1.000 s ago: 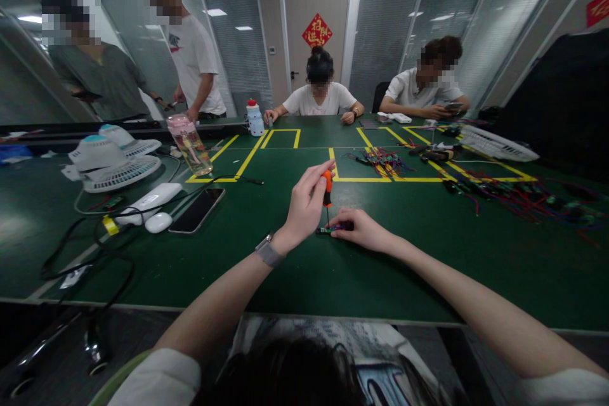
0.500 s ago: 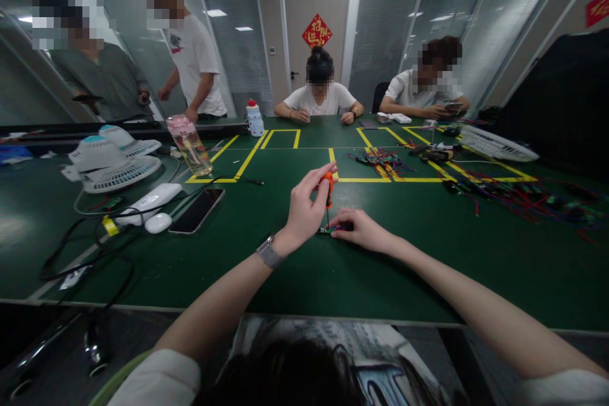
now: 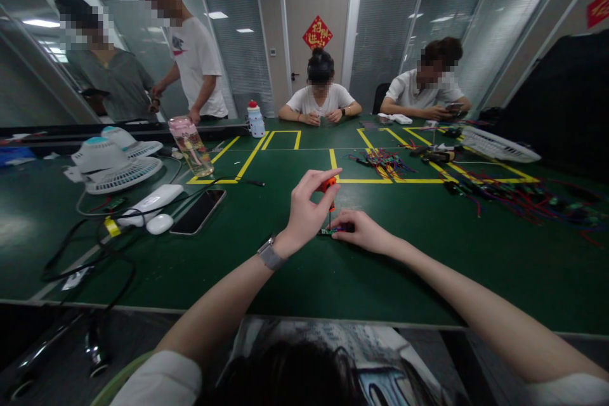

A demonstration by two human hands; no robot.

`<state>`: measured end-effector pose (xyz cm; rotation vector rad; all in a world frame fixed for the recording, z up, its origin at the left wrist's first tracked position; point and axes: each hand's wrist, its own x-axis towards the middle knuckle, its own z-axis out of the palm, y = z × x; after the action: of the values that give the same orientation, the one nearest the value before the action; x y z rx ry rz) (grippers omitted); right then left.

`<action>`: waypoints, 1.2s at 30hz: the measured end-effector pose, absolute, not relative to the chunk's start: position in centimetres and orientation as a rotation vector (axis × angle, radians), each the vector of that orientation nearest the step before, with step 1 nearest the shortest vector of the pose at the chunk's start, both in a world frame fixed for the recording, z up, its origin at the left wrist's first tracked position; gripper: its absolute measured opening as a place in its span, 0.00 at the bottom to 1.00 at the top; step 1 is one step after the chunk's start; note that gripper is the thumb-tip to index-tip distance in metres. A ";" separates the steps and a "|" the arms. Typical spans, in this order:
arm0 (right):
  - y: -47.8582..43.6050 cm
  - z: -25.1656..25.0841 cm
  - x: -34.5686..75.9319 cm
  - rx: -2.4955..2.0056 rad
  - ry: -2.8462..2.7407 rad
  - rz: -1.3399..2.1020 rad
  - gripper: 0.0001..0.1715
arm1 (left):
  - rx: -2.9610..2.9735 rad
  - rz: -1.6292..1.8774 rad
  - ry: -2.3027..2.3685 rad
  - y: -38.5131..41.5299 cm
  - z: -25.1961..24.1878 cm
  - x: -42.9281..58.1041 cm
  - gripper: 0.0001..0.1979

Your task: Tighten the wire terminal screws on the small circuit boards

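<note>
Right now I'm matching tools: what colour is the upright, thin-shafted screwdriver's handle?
Screwdriver handle: mostly orange, in the head view.

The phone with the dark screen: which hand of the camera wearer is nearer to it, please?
Left. The left hand is right of the phone in the picture, at the orange screwdriver; the right hand is farther right, at the small circuit board.

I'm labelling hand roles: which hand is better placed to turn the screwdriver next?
Probably the left hand: it holds the orange screwdriver upright over the small circuit board, while the right hand is busy holding that board.
</note>
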<state>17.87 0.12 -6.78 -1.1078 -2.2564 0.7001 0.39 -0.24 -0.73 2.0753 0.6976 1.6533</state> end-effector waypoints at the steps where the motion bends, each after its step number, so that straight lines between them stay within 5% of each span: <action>1: 0.1 -6.8 17.9 -1.110 -2.257 0.697 0.09 | 2.088 1.672 0.733 -0.3 -0.7 0.4 0.11; 11: 0.1 -6.8 17.8 -1.106 -2.259 0.717 0.10 | 1.945 1.558 0.695 0.2 -1.5 0.7 0.18; 36: 0.1 -6.8 17.7 -1.131 -2.259 0.709 0.10 | 2.017 1.649 0.699 -0.2 -1.2 0.5 0.14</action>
<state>17.74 0.09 -6.84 -1.1308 -2.2590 0.7087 0.54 -0.22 -1.15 2.0174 0.6994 1.6487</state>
